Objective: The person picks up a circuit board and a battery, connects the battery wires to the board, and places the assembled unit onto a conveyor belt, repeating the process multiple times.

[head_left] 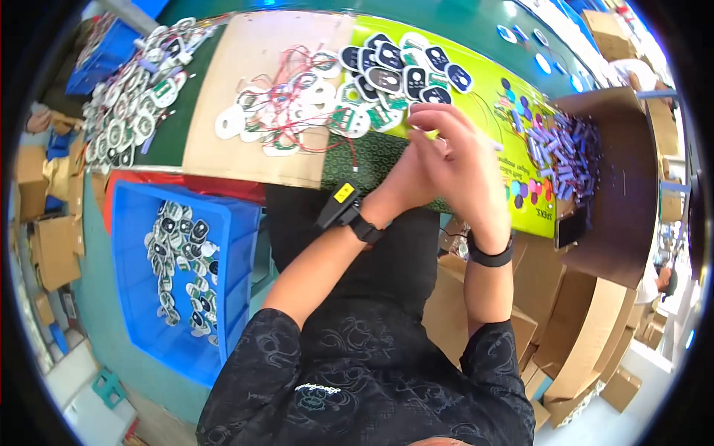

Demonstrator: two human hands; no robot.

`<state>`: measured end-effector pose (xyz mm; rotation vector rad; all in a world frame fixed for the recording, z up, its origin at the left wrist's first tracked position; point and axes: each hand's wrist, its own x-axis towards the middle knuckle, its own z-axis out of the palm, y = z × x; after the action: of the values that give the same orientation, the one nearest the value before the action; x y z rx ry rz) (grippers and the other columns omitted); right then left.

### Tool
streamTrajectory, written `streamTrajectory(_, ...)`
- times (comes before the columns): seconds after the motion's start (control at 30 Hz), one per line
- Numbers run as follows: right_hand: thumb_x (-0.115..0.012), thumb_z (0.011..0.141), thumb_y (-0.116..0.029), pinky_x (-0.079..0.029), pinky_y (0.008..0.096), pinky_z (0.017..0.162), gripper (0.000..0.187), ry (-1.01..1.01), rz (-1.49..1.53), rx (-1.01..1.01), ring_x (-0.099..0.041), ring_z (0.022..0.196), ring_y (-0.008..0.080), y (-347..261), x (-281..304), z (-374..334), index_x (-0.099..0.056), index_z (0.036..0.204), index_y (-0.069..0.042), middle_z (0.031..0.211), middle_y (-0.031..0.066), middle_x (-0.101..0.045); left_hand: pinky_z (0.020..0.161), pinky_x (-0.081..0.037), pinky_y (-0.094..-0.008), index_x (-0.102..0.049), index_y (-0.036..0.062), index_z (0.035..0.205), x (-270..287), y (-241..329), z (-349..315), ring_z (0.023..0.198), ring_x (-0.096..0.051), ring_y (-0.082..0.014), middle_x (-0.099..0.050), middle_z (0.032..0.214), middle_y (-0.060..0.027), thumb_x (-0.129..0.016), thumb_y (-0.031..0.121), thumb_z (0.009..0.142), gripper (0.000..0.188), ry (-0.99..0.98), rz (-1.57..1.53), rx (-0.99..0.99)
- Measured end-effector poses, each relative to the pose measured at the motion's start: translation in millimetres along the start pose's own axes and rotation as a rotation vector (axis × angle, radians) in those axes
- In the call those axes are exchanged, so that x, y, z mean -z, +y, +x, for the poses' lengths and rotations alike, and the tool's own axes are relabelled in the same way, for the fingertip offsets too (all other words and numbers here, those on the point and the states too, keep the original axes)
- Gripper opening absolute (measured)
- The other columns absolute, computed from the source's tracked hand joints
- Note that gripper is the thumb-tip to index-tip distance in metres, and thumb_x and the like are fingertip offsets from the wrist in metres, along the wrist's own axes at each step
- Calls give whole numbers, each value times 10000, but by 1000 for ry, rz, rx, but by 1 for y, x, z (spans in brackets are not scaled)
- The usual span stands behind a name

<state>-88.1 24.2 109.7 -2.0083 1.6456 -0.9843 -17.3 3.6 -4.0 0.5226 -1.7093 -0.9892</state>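
Note:
My left hand (405,182) and my right hand (474,175) meet above the near edge of the table. The right one is closed, its fingers curled over the left. A small yellow-green bit (431,134) shows at its fingertips, too small to name. Behind the right hand, the left hand's fingers are mostly hidden. Just beyond lie round-cornered black-faced discs (385,79) in a heap. Left of them are white discs with green circuit boards (349,119) and thin red wires (294,82).
A carton (621,160) of purple cylinders (558,152) stands at right. More white parts (123,123) cover the table's far left. Below it, a blue bin (130,260) holds several discs. Open cardboard boxes (569,320) stand by my right side. Other people are partly visible at the right rim.

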Motion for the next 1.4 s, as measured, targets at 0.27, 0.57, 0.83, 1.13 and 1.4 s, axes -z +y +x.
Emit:
streamTrajectory(0.27, -703, 852, -53, -537, 409, 750, 174, -71, -76, 137, -668, 857, 330, -47, -83, 15, -667, 1022, -66, 1091, 92, -619, 837, -570, -318, -689, 37, 1147, -10, 4, 5, 911, -741, -222, -748, 973, -148, -655, 52, 896, 254, -16, -58, 550)
streamTrajectory(0.57, -601, 829, -23, -455, 412, 990, 219, -218, -165, 505, -591, 1109, 317, -102, -152, 65, -677, 1035, -20, 1083, 121, -666, 770, -567, -356, -676, 35, 1153, -3, -6, 1, 848, -733, -282, -736, 930, -180, -653, 110, 903, 262, -46, -60, 360)
streamTrajectory(0.83, -601, 798, -55, -411, 435, 1041, 374, -349, -540, 574, -571, 1154, 335, -97, -215, 110, -630, 1169, -23, 1120, 159, -654, 768, -560, -352, -668, 4, 1157, 2, -2, 0, 864, -731, -260, -735, 944, -180, -639, 91, 919, 255, -33, -170, 387)
streamTrajectory(1.13, -697, 859, 43, -516, 277, 934, 495, 35, 979, 313, -615, 1072, 145, -166, -35, 163, -536, 1327, 29, 1205, 80, -618, 1023, -467, -317, -352, 19, 1498, 4, -39, -17, 1221, -534, -174, -465, 1479, -58, -546, 118, 1025, 520, -225, -721, 109)
streamTrajectory(1.4, -624, 932, 5, -496, 347, 1006, 351, 371, 1031, 411, -629, 1123, 228, -62, 81, 106, -563, 1275, 46, 1241, 176, -625, 780, -549, -308, -664, -42, 1178, 13, -3, 3, 883, -720, -203, -721, 1075, -212, -644, 133, 932, 302, -64, -114, 336)
